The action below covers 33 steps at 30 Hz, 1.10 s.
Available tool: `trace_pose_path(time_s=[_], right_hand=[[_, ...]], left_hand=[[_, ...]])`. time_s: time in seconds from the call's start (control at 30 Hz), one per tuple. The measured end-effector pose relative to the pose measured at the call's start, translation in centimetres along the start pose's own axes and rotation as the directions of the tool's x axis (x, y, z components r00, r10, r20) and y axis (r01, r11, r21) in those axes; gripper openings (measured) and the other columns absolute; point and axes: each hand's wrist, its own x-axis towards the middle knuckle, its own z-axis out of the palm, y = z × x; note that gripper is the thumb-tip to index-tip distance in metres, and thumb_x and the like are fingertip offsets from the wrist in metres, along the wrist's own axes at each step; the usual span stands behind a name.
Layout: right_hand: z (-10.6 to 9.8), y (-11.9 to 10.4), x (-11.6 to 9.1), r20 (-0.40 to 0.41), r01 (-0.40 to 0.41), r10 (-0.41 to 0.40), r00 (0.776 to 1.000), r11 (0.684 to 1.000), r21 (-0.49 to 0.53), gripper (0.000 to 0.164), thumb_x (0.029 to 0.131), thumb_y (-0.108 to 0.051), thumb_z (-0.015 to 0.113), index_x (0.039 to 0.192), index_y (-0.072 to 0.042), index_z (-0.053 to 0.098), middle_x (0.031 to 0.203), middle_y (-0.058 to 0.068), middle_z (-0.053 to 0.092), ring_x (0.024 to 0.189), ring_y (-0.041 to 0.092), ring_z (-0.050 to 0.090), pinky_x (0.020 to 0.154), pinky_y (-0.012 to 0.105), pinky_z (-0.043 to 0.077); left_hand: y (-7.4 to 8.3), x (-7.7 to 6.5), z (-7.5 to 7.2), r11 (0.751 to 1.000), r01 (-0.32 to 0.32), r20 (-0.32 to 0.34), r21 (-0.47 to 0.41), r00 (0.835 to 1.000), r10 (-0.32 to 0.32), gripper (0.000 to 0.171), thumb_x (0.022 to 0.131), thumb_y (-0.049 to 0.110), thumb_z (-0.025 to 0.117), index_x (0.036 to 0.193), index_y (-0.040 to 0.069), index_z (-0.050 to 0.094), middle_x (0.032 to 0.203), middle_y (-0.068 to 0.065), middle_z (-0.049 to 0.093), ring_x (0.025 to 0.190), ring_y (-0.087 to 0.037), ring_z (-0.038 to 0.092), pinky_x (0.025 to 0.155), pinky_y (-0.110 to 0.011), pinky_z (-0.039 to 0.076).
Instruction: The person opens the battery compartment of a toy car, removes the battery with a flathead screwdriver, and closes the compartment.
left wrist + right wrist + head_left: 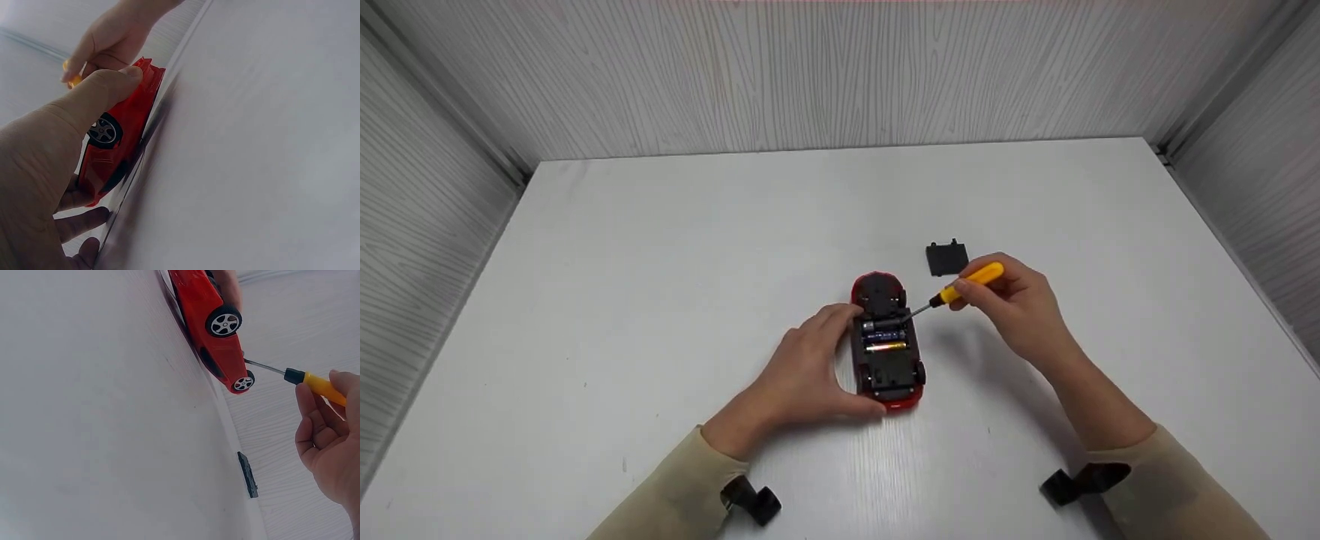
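Observation:
A red toy car [894, 367] lies wheels up on the table, its black underside showing an uncovered compartment with batteries [885, 337] side by side. My left hand [808, 367] grips the car from the left, thumb at the near end and fingers along the far side; the left wrist view shows the thumb on the red body [135, 107]. Between right thumb and fingers I hold a screwdriver [975, 282] with a yellow handle. Its metal shaft slants down to the left, the tip at the compartment's far right corner by the farthest battery. My right hand [1024, 311] is above the table.
A flat black battery cover [947, 259] with small tabs lies on the white table [697, 247], just beyond the right hand. Pale wood-grain panels [840, 75] enclose the table at the back and both sides. Dark wrist-worn devices [754, 501] sit at both sleeves.

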Motion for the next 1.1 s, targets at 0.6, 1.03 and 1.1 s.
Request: trace_pose_path(time_s=[0.6, 1.03, 1.1], right_hand=[[0.3, -1.2, -0.1, -0.023, 0.062, -0.062, 0.998, 0.998, -0.006, 0.018, 0.104, -0.018, 0.071, 0.114, -0.004, 0.068, 0.101, 0.008, 0.072, 0.087, 0.029, 0.073, 0.087, 0.033, 0.061], [0.7, -2.0, -0.4, 0.022, 0.158, -0.157, 0.987, 0.972, -0.174, 0.009, 0.102, -0.011, 0.072, 0.109, -0.007, 0.069, 0.096, -0.004, 0.076, 0.084, 0.020, 0.074, 0.083, 0.028, 0.060], [0.8, -2.2, -0.5, 0.034, 0.175, -0.172, 0.985, 0.961, -0.212, 0.009, 0.102, -0.012, 0.073, 0.109, -0.008, 0.069, 0.094, -0.006, 0.076, 0.084, 0.018, 0.074, 0.084, 0.027, 0.059]], left_hand=[[-0.3, -0.1, -0.1, 1.000, 0.000, -0.003, -0.002, 1.000, 0.000, 0.120, 0.061, 0.068, 0.094, 0.157, 0.016, 0.043, 0.156, 0.003, 0.049, 0.138, -0.016, 0.050, 0.105, -0.052, 0.046], [-0.3, 0.0, -0.1, 1.000, 0.014, 0.008, 0.003, 1.000, -0.014, 0.120, 0.062, 0.068, 0.094, 0.157, 0.016, 0.043, 0.157, 0.002, 0.048, 0.140, -0.017, 0.049, 0.108, -0.052, 0.045], [-0.2, 0.0, -0.1, 1.000, 0.015, 0.009, 0.002, 1.000, -0.015, 0.121, 0.062, 0.068, 0.094, 0.158, 0.016, 0.043, 0.157, 0.001, 0.048, 0.140, -0.018, 0.049, 0.108, -0.052, 0.045]])
